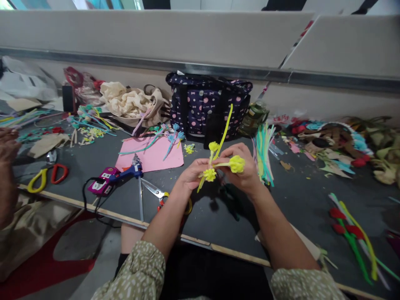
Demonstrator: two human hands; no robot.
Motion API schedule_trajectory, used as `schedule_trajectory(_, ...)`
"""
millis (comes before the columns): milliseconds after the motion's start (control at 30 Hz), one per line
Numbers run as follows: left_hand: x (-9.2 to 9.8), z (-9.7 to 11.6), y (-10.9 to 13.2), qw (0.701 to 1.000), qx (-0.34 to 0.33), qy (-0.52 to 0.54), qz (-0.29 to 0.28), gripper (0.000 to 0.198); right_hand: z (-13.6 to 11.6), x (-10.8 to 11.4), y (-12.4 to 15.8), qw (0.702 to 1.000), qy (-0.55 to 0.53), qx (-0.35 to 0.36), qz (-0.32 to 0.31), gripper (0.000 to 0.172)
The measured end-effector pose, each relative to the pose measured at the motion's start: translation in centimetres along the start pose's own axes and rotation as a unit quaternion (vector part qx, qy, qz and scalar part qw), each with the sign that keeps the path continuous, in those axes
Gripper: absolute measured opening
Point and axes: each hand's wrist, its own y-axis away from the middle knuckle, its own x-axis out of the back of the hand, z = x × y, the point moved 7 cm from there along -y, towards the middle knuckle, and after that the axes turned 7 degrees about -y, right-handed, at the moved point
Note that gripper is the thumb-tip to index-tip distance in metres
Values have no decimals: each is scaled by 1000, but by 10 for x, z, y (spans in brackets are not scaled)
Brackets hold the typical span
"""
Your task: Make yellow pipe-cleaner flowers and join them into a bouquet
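Both hands meet above the dark tabletop around a yellow pipe-cleaner flower stem (223, 133) that slants up to the right. My left hand (194, 173) pinches it from the left, with a small yellow flower head (210, 174) by its fingertips. My right hand (245, 168) closes on the same bunch from the right, and a larger yellow flower head (236, 164) lies in front of its fingers. A third yellow bloom (213, 146) stands up between the hands. Exactly where the stems join is hidden by the fingers.
Scissors (154, 190) and a blue glue gun (128, 171) lie left of my arms, near a pink sheet (150, 158). A dark patterned bag (209, 104) stands behind. Pipe cleaners (264, 154) and red flowers (346, 225) are rightward. Another person's arm (8, 179) is far left.
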Motion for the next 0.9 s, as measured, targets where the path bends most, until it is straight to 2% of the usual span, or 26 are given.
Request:
schedule_trajectory(167,6,4,1,996,-24,-68,42,32,-6,2,-4,999,37,14,-10,15)
schedule_trajectory(467,4,28,7,958,-189,-184,113,22,-2,3,-3,997,78,21,11,14)
schedule_trajectory(667,-1,42,17,902,-270,-288,176,20,3,3,-4,997,71,-30,-19,13)
schedule_trajectory(900,-17,54,28,832,-331,-405,186,13,10,3,-5,995,59,-69,-50,11)
